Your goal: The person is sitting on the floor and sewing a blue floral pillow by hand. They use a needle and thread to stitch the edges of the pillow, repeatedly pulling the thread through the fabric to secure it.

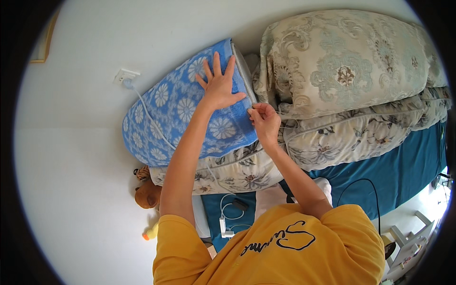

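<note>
1. One blue towel (187, 108), white-flowered, lies on a floral cushion (240, 176), left of one beige pillow (346, 61).
2. Its long axis slants from lower left to upper right.
3. Left hand (219, 90): fingers spread on it.
4. Right hand (266, 121): fingers pinched at its right edge, on what is unclear; one thread (298, 125) beside.

Two hands (219, 91) (267, 124), by my count, at one blue towel (161, 124); one wall socket (126, 76) left of it; one yellow shirt (228, 259) below.
</note>
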`<state>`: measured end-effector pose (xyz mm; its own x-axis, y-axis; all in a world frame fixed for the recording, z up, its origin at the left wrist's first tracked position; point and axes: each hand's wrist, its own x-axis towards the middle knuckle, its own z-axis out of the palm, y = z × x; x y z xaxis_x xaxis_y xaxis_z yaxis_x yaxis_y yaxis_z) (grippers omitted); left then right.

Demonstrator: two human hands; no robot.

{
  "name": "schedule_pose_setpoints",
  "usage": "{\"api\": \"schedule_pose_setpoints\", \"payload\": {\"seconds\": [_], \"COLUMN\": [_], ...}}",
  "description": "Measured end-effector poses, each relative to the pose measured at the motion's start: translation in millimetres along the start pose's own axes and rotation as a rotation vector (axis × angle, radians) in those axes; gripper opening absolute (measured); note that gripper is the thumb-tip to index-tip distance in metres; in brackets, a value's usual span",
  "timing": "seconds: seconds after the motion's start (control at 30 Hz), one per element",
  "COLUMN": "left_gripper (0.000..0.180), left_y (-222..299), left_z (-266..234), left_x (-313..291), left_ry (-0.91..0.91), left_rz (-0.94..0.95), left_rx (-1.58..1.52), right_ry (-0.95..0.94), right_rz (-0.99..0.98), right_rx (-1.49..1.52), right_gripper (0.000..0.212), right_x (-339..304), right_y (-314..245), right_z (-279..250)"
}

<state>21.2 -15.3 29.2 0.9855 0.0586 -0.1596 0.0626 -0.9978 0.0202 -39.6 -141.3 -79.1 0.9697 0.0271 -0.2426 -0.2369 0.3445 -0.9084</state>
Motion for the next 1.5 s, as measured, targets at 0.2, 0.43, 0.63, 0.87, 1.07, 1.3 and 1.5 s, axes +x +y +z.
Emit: {"api": "schedule_pose_setpoints", "payload": {"seconds": [0.2,0.43,0.63,0.87,1.07,1.3,1.5], "left_gripper": [0.106,0.107,0.105,0.104,0.103,0.104,0.104], "left_y": [4,6,7,5,4,0,0], "left_z": [-8,-9,-5,-4,-2,-1,-11], "left_x": [1,0,0,-1,-2,-3,-9], "left_ry": [-0.057,-0.066,-0.043,-0.044,-0.047,-0.034,-0.033], "left_rz": [-0.013,-0.024,-0.021,-0.009,0.009,0.013,-0.006], "left_rx": [-0.010,0.005,0.011,-0.004,0.011,0.004,-0.039], "right_ry": [-0.144,-0.173,-0.132,-0.087,-0.027,-0.146,-0.272], "right_rz": [-0.066,-0.362,-0.601,-0.697,-0.726,-0.561,-0.520], "right_rx": [-0.038,-0.241,-0.309,-0.317,-0.345,-0.417,-0.549], "right_gripper": [0.017,0.016,0.018,0.019,0.018,0.016,0.009], "right_x": [6,10,12,18,19,17,38], "right_y": [-1,0,10,14,8,-27,-56], "right_z": [-21,-16,-8,0,6,-15,-14]}}
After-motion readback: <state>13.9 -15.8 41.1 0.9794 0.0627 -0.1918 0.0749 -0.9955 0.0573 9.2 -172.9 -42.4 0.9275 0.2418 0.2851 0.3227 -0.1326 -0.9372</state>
